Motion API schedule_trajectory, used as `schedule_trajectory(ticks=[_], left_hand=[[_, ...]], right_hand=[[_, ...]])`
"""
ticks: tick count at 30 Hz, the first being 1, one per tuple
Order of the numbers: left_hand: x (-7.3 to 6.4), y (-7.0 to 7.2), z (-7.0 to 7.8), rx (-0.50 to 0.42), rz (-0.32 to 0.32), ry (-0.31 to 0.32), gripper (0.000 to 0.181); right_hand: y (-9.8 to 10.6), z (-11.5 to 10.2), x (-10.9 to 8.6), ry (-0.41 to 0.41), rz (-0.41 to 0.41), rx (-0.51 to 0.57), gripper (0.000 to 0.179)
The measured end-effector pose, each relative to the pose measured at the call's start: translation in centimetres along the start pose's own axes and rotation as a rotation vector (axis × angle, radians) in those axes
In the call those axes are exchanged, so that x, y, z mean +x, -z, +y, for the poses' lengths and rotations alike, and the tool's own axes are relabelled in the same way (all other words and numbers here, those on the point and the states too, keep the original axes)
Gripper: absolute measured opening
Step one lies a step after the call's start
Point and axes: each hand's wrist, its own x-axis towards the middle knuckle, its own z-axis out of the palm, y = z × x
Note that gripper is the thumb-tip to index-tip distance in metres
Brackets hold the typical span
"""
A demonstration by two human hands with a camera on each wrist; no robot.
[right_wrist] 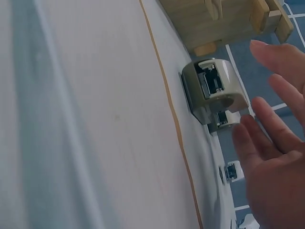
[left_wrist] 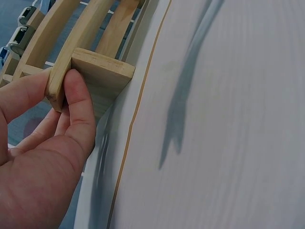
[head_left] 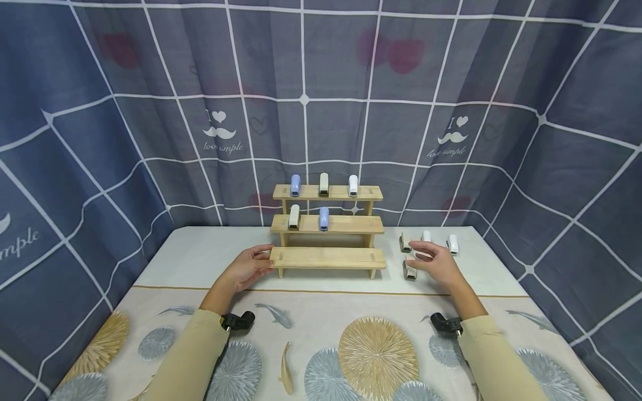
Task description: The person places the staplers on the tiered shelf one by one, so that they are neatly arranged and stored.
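A three-tier wooden display stand (head_left: 326, 257) stands mid-table. My left hand (head_left: 249, 268) pinches the left end of its lowest step (left_wrist: 59, 83) between thumb and fingers. On the top step sit a blue stapler (head_left: 296, 185), a beige stapler (head_left: 324, 184) and a white stapler (head_left: 353, 185). The middle step bears a second beige stapler (head_left: 294, 217) and a second blue one. Right of the stand, my right hand (head_left: 435, 264) hovers with spread, slightly bent fingers beside the nearest beige stapler (right_wrist: 214, 86). In the right wrist view, nothing is between those fingers.
Behind the right hand are another beige stapler (head_left: 405, 243), a white stapler (head_left: 426, 236) and a further white stapler (head_left: 452, 244). A patterned cloth (head_left: 281, 367) covers the table's front. Dark checked curtains (head_left: 331, 128) enclose the back and sides.
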Motion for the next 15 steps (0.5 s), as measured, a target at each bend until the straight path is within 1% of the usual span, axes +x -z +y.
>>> schedule_trajectory(ticks=[5, 15], left_hand=[[-0.02, 0.02, 0.00, 0.013, 0.004, 0.001, 0.065], [0.06, -0.18, 0.04, 0.001, 0.009, 0.008, 0.065]], right_hand=[[0.47, 0.24, -0.10, -0.058, -0.066, -0.029, 0.069], [0.96, 0.79, -0.08, -0.113, -0.162, -0.042, 0.078]])
